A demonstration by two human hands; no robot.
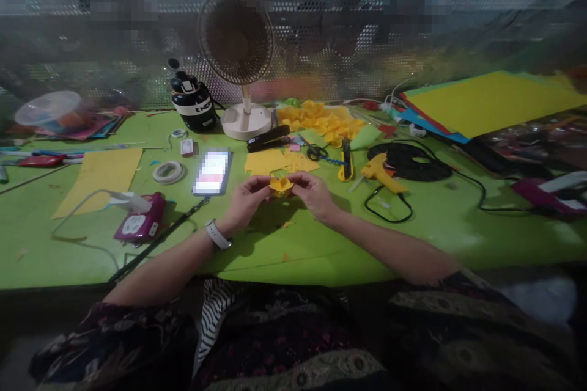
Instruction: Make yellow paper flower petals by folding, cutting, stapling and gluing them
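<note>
Here, the yellow paper flower (280, 185) opens upward, widest crosswise

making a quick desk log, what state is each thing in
yellow flower, held, petals spread
left hand, pinching the flower
right hand, pinching it too
phone, screen lit
fan, upright, spin unclear
black bottle, upright
glue gun, lying on its side
tape roll, lying flat
purple socket box, white plug inserted
scissors, lying flat, blades unclear

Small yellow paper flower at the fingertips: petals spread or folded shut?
Spread: the small yellow paper flower shows separate petals flaring outward, held between the left hand and the right hand.
</note>
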